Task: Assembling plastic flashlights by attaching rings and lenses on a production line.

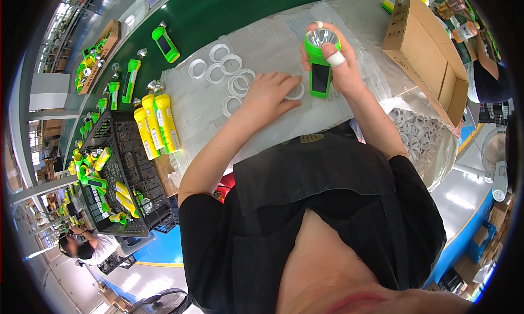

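Observation:
In my right hand (346,68) is a green flashlight (320,79), held upright around its head with the shiny reflector facing up. A dark panel shows on its body, and white tape wraps some of my fingers. My left hand (270,95) is low over the grey mat, thumb and forefinger at opposite edges of a white ring (302,92); the palm hides part of that ring. To the left of this hand, several more white rings (232,64) lie on the mat, some overlapping.
Yellow flashlights (155,125) stand left, beside a black crate (128,166) of green and yellow ones. Green flashlights (165,43) lie on the green bench. An open cardboard box (423,52) and a bag of white rings (417,134) are at right. Other people work farther off.

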`<state>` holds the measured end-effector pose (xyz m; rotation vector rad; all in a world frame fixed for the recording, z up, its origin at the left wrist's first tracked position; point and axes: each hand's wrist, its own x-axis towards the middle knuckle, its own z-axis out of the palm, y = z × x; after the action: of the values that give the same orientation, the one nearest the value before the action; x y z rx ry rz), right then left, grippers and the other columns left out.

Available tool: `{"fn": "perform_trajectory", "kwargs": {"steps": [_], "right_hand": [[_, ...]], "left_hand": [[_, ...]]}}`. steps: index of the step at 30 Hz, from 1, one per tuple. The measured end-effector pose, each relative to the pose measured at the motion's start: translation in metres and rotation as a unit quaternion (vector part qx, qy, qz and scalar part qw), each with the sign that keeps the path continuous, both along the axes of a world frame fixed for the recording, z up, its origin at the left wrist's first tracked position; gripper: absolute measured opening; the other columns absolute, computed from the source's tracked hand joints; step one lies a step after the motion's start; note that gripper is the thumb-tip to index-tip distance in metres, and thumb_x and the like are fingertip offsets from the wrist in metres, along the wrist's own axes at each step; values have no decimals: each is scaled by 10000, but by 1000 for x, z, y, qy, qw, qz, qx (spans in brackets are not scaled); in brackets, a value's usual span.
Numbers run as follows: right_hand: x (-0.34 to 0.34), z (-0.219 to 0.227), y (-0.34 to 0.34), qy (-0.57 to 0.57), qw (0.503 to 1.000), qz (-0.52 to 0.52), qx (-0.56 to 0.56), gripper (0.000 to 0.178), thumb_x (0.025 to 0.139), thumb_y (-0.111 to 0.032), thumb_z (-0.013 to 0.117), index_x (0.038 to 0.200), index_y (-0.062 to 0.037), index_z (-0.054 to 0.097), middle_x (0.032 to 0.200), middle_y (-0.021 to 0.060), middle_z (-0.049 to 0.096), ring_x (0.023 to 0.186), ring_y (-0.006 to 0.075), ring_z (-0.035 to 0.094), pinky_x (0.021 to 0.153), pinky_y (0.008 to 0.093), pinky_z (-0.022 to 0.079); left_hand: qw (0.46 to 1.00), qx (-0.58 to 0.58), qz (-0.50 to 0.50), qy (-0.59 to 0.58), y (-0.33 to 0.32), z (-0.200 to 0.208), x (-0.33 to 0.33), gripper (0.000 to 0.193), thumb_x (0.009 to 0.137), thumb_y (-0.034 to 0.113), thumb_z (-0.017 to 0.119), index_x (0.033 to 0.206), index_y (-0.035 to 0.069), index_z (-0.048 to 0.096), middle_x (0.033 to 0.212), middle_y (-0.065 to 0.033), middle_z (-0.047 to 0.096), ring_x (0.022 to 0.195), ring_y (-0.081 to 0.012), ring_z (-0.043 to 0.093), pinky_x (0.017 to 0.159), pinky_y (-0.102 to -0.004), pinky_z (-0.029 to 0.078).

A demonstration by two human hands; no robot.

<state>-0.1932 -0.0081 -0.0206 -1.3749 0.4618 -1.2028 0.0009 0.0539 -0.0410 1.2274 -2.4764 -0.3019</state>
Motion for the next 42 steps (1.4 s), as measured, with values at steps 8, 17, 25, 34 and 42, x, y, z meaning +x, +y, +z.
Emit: {"fn": "perform_trajectory", "kwargs": {"steps": [8,17,25,34,42], "right_hand": [[37,-11,-8,-20,997,80,2,323,944,-176,607,1226,-62,500,899,56,593,732,117,576,662,273,486],[41,-9,-7,12,996,85,-5,368,945,-164,594,1272,-44,474,1036,74,593,822,135,616,732,289,529],[14,6,-30,100,962,-2,-254,521,896,-218,691,1360,-64,511,1234,91,612,1103,243,599,964,345,471],[-36,84,-50,359,847,61,-389,412,718,-51,779,1084,-14,593,1015,90,593,876,244,575,806,353,491],[-13,130,-53,522,729,188,-400,310,731,-33,696,1012,6,571,884,96,530,790,248,547,697,365,457]], "left_hand": [[892,-102,88,431,-17,50,32,282,700,100,849,938,25,719,1130,-123,624,686,-94,531,598,-229,449],[946,-147,69,280,-26,54,30,396,631,241,878,984,113,754,1023,-57,582,792,-181,572,658,-303,507],[966,-115,38,229,-27,74,20,409,635,258,872,993,113,737,1007,-60,580,854,-216,598,716,-324,511],[974,-66,27,214,-38,72,-9,440,660,240,877,982,96,613,955,-25,646,831,-185,609,700,-309,487],[964,20,67,257,-36,65,-16,443,685,213,874,973,92,560,977,-21,686,762,-182,624,700,-303,512]]}}
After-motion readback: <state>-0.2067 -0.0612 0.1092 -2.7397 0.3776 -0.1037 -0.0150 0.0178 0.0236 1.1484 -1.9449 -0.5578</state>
